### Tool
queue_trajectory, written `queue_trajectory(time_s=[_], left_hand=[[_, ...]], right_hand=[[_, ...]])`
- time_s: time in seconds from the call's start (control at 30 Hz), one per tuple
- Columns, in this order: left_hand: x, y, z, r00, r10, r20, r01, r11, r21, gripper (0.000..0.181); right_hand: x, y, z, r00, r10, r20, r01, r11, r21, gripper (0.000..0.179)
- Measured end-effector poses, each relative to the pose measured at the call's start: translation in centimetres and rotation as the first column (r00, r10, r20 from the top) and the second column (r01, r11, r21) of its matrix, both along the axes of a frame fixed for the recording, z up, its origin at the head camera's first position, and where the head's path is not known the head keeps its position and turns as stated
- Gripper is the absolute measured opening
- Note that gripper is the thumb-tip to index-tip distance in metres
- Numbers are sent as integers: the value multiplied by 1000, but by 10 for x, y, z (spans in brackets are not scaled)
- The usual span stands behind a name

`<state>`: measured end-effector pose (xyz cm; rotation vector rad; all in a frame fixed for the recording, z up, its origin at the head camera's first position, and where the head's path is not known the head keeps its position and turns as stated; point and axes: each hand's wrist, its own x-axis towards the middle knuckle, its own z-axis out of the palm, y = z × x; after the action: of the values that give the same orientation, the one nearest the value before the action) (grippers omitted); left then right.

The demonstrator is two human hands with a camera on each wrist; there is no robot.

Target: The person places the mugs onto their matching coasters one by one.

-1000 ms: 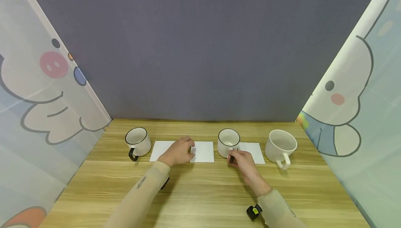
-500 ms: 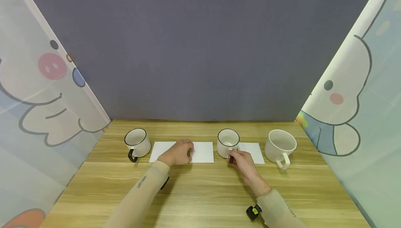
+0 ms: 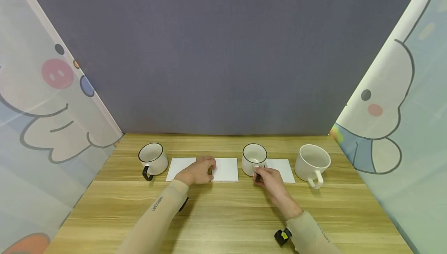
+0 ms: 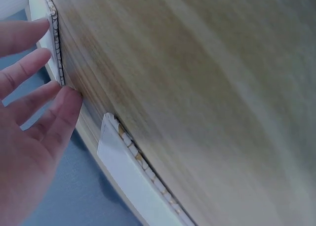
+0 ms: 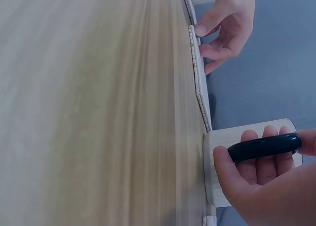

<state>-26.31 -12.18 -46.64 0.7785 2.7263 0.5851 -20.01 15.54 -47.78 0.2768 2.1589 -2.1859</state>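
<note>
In the head view, my right hand (image 3: 274, 184) grips the black handle (image 5: 266, 147) of a white mug (image 3: 254, 159) with a black rim. That mug stands upright between the middle white card (image 3: 225, 170) and the right white card (image 3: 282, 170). My left hand (image 3: 197, 170) lies over the gap between the left white card (image 3: 179, 167) and the middle one. Its fingers (image 4: 24, 70) are mostly straight, with the tips at the middle card's end in the left wrist view. Whether they touch it, I cannot tell.
At the left stands another black-rimmed white mug (image 3: 153, 159) with a black handle. A larger all-white mug (image 3: 312, 165) is at the right. Beyond the wooden table (image 3: 223, 215) rises a grey panel (image 3: 223, 60), with printed curtains (image 3: 394, 91) on both sides.
My left thumb and fingers have drawn slightly closer together and back to the left. The right hand keeps its grip on the mug handle, and the mugs have stayed in place.
</note>
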Motion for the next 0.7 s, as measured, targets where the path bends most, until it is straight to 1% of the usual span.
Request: queue_trajectory(time_s=[0.4, 0.7], left_hand=[[-1, -3, -5, 1000, 10, 17, -11, 1000, 25, 20], [-3, -5, -7, 1000, -8, 4, 8, 999, 53, 21]], right_hand=[[2, 0, 0, 1000, 3, -5, -3, 1000, -8, 27], [5, -1, 5, 1000, -14, -15, 14, 999, -42, 25]])
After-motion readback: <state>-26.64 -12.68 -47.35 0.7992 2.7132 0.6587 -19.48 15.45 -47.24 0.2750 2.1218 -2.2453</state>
